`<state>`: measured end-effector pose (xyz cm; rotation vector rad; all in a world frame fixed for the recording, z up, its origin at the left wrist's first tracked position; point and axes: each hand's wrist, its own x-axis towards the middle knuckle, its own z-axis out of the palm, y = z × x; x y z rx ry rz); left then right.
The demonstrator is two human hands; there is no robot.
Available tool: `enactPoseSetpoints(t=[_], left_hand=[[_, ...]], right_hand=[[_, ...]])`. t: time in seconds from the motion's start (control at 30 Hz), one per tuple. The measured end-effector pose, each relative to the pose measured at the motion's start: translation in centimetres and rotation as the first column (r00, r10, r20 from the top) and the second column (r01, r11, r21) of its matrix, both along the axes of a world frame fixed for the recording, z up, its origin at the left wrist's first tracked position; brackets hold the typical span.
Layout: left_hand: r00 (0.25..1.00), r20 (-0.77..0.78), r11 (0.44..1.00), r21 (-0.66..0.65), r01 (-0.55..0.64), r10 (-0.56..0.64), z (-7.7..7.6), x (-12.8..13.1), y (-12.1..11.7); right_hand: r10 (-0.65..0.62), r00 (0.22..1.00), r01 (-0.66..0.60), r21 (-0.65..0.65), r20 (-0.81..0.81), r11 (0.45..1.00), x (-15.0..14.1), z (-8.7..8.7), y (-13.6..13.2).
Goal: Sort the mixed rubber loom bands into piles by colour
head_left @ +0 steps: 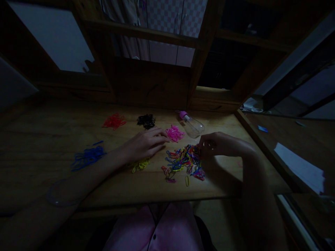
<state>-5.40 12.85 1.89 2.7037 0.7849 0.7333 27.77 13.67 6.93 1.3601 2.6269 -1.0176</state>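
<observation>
My left hand point(153, 141) lies palm down with its fingers stretched out, fingertips beside a pile of pink paper clips point(175, 134). Nothing shows in its grasp. My right hand point(215, 144) bends in a pinch at the right edge of a mixed heap of coloured paper clips point(183, 159); whatever is between thumb and fingers is hidden. Under my left wrist, a yellow pile point(140, 165) is partly covered. Blue clips point(89, 157) lie left of my forearm, with red clips point(114, 121) and black clips point(146, 121) farther back. One yellow clip point(187, 180) lies apart near the front.
A clear bottle with a pink cap point(193, 126) lies on its side behind the mixed heap. Wooden shelving point(154, 83) rises at the table's back. White paper point(299, 167) rests on a surface to the right, past a raised wooden edge point(264, 150). The room is dim.
</observation>
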Motion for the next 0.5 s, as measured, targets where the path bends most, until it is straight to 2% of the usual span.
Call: enactPoseSetpoints(t=[0.13,0.23,0.5], left_hand=[[0.998,0.040,0.997,-0.067,0.043,-0.040,-0.3,0.8,-0.3],[0.995,0.022,0.989,-0.110,0.099,-0.097,-0.7,1.7,-0.6],[0.995,-0.035,0.989,-0.115,0.093,-0.098,-1.5,2.5,-0.6]], right_hand=[[0.104,0.991,-0.112,-0.091,-0.088,0.990,-0.6,0.8,-0.5],[0.101,0.990,-0.111,-0.099,-0.098,0.989,-0.9,1.0,-0.5],[0.078,0.991,-0.093,-0.137,-0.111,0.986,-1.3,0.8,-0.2]])
